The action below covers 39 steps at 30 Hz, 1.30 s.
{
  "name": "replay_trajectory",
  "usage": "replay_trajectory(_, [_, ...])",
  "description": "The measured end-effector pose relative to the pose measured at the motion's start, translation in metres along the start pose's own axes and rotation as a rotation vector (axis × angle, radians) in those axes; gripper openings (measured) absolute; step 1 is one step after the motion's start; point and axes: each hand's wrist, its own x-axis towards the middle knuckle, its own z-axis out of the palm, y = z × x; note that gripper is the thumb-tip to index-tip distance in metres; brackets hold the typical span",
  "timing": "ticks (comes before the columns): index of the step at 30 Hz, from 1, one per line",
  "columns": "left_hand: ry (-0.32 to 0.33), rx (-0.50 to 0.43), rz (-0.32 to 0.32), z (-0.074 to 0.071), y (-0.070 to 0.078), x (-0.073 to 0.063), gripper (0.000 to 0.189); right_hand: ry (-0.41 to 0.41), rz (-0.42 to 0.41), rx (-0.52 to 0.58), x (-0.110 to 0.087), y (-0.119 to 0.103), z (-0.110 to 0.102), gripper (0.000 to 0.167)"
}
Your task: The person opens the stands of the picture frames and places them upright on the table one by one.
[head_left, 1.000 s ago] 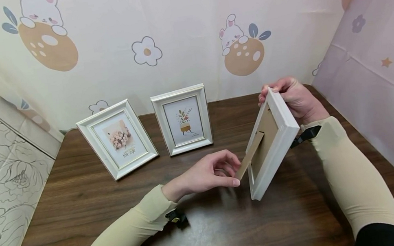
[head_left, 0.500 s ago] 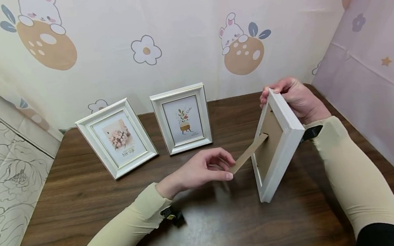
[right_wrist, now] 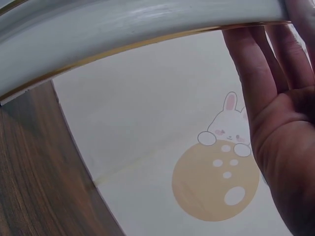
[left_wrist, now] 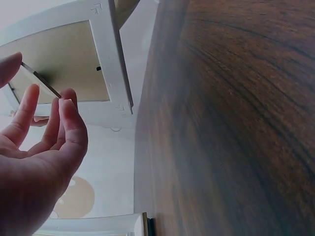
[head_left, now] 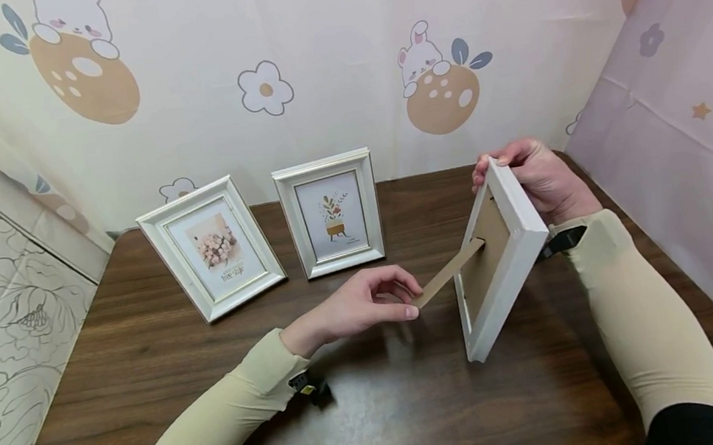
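My right hand [head_left: 548, 180] grips the top edge of a white picture frame [head_left: 510, 274], tilted above the table with its brown backing toward the left. A thin brown easel leg [head_left: 450, 274] swings out from that backing. Its free end is pinched between the thumb and fingers of my left hand [head_left: 362, 302]. From the left wrist view, the leg [left_wrist: 40, 79] appears nearly edge-on between the fingers, before the frame's backing [left_wrist: 74, 64]. In the right wrist view, my fingers [right_wrist: 253, 64] hold the white moulding [right_wrist: 147, 34]; the frame's picture side is mostly out of sight.
Two white picture frames stand at the back of the dark wooden table [head_left: 381, 420]: one with a flower-bouquet print [head_left: 216, 251], one with a potted-plant print [head_left: 332, 218]. A patterned curtain [head_left: 335, 47] hangs right behind them, another at the right.
The easel leg has swung farther out from the backing as my left hand moved slightly left and up. My right hand and the frame have shifted a little to the right.
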Motion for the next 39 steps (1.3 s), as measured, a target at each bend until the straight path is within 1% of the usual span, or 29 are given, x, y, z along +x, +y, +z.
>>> replay_trajectory(7, [0.002,0.018,-0.013,-0.001,-0.001,-0.001,0.027,-0.021,-0.034,-0.040,0.000,-0.002,-0.001,0.027])
replay_trajectory(11, [-0.003,0.026,-0.020,-0.003,-0.001,-0.002,0.028,-0.026,-0.048,-0.043,-0.003,-0.004,-0.002,0.026])
replay_trajectory(16, [0.001,0.078,-0.013,-0.006,-0.003,-0.005,0.023,-0.009,-0.077,-0.042,-0.007,-0.007,-0.003,0.026])
replay_trajectory(20, [0.008,0.108,-0.004,-0.011,-0.006,-0.009,0.019,0.013,-0.114,-0.065,-0.009,-0.009,-0.002,0.023])
replay_trajectory(26, [0.009,0.056,-0.017,-0.018,-0.012,-0.016,0.018,0.022,-0.162,-0.048,-0.012,-0.011,-0.003,0.020])
replay_trajectory(33, [0.015,-0.020,-0.025,-0.026,-0.010,-0.025,0.017,0.041,-0.176,-0.061,-0.017,-0.013,-0.007,0.020])
replay_trajectory(36, [0.034,-0.017,-0.033,-0.030,-0.010,-0.029,0.017,0.065,-0.188,-0.079,-0.020,-0.016,-0.008,0.022])
replay_trajectory(39, [0.053,-0.011,-0.040,-0.035,-0.010,-0.032,0.017,0.106,-0.207,-0.111,-0.023,-0.021,-0.008,0.024])
